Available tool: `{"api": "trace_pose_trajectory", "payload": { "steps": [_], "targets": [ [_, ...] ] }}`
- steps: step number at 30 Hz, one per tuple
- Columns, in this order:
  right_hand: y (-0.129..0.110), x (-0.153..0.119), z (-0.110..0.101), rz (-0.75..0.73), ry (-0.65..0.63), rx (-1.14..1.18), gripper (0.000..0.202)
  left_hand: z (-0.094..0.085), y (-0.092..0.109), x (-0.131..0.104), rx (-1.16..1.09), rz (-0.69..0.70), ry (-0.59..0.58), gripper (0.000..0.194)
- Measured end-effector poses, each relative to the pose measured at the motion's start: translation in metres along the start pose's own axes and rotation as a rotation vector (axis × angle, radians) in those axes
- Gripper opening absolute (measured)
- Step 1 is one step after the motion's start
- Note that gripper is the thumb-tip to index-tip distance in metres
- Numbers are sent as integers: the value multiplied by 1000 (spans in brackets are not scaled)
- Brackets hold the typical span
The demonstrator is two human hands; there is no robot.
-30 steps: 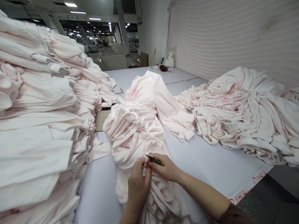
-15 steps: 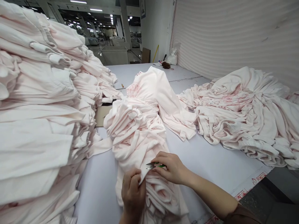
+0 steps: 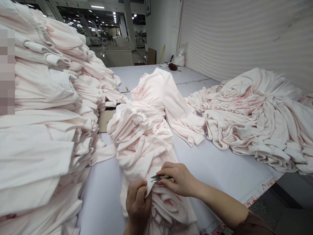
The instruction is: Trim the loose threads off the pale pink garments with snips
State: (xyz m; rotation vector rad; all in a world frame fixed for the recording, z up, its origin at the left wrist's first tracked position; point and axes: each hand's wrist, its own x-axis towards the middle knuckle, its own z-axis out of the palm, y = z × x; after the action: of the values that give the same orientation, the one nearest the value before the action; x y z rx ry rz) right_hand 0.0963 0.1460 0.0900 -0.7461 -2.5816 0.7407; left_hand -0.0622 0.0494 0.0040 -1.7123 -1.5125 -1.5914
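Note:
A pale pink garment (image 3: 156, 147) lies bunched up along the middle of the table, its printed part and a sleeve spread out at the far end. My left hand (image 3: 139, 202) is closed on a pinched fold of its cloth near the front. In my right hand (image 3: 177, 179) I hold small thread snips (image 3: 160, 178) with green on the handle. Their pointed blades face left, just above the cloth and close to my left fingertips. Whether the blades touch the fabric I cannot tell.
A tall stack of pale pink garments (image 3: 44, 130) rises on the left. Another heap of garments (image 3: 256, 120) covers the table's right side. A cardboard piece (image 3: 106, 121) lies beside the stack. Farther back are a dark brown bundle (image 3: 172, 66) and a clear plastic bag (image 3: 179, 58).
The snips and my right hand have shifted slightly down and left, nearer my left fingers. My left hand keeps its pinch on the cloth. The camera view has moved a little.

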Motion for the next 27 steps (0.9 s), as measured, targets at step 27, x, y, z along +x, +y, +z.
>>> {"api": "trace_pose_trajectory", "payload": {
  "steps": [27],
  "targets": [
    [0,5,3,-6,6,-2,15,-4,6,-3,39,16,7,25]
  ]
}}
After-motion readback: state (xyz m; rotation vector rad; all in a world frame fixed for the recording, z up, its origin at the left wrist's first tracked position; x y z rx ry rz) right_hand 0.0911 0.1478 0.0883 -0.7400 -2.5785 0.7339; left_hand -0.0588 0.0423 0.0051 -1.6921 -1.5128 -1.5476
